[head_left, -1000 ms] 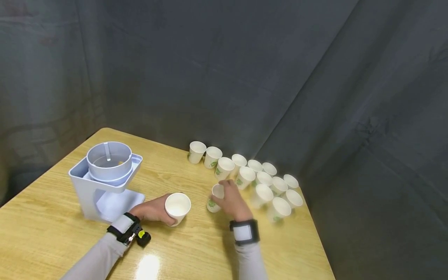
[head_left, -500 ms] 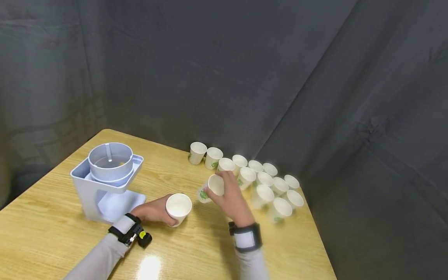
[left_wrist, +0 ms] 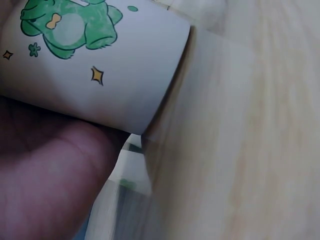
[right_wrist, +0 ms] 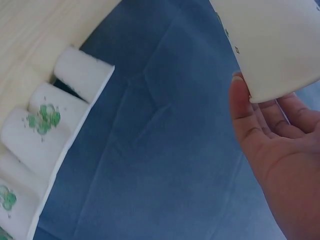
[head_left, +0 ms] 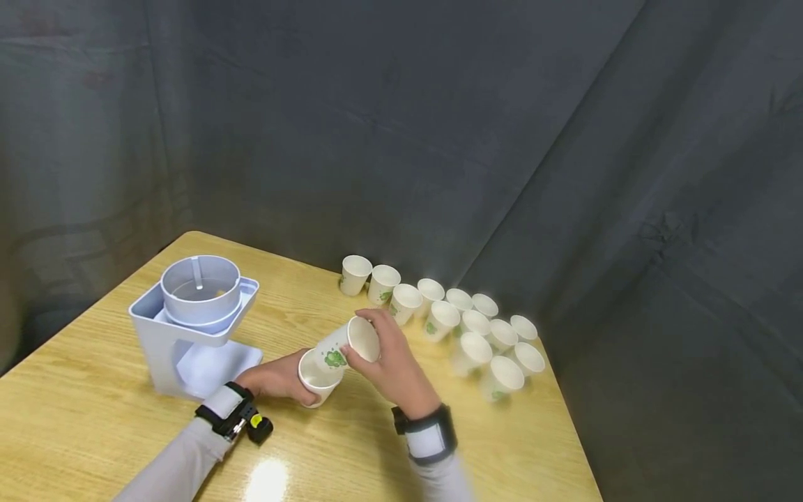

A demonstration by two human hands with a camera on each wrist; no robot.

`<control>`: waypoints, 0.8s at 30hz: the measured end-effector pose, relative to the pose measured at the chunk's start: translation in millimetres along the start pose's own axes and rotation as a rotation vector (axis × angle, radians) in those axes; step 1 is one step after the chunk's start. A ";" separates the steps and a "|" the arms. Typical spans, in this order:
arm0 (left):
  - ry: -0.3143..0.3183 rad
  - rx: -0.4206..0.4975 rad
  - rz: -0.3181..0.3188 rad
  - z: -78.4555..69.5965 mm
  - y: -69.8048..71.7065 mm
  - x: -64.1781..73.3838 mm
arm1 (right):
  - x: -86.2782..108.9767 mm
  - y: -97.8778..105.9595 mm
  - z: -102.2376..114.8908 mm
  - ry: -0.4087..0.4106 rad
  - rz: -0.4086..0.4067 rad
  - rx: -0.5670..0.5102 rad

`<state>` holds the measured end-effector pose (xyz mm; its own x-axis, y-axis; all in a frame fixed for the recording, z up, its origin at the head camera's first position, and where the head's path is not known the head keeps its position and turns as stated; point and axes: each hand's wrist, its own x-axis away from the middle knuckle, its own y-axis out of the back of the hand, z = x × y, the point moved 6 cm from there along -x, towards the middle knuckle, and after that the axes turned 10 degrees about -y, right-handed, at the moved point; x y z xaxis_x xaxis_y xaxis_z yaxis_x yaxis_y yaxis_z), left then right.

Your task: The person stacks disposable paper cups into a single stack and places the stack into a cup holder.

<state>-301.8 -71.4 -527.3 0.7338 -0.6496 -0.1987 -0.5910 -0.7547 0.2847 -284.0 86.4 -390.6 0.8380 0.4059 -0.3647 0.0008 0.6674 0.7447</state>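
Observation:
My left hand (head_left: 280, 377) grips a white paper cup (head_left: 318, 385) that stands upright on the wooden table. In the left wrist view, a green cartoon animal shows on that paper cup (left_wrist: 105, 65), above my thumb. Tilted, with its base at the mouth of the left cup, is a second paper cup (head_left: 343, 347). My right hand (head_left: 396, 368) holds this one near its rim, thumb on the near side. The right wrist view has the tilted cup (right_wrist: 280, 45) with my right hand (right_wrist: 280, 145) around the rim end.
Several more white paper cups (head_left: 443, 319) stand in loose rows at the back right of the table (head_left: 326, 460). To the left is a pale dispenser-like stand (head_left: 164, 359) with a round bowl (head_left: 199, 305) on top. A dark curtain (head_left: 376, 139) hangs behind.
My right hand has lifted a cup off the table, carried it left and tilted it, so its base now meets the mouth of the left cup. The left hand has stayed put.

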 end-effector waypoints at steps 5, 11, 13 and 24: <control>-0.026 0.010 0.017 -1.5 -1.7 -0.3 | 1.8 -15.4 0.4 -0.009 0.079 -0.014; -0.028 0.014 0.027 -0.9 -3.6 -2.8 | 2.6 -22.7 2.1 -0.008 0.129 -0.001; -0.034 0.016 0.029 0.2 -4.2 -4.3 | 2.4 -24.8 3.3 -0.003 0.143 0.018; -0.069 0.039 0.035 1.6 -1.1 -2.4 | 4.6 -40.4 14.6 0.063 0.149 0.149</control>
<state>-303.4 -69.2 -528.7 0.6888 -0.6791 -0.2539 -0.6291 -0.7339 0.2563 -272.2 52.2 -414.2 0.7989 0.5346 -0.2758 -0.0358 0.4999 0.8653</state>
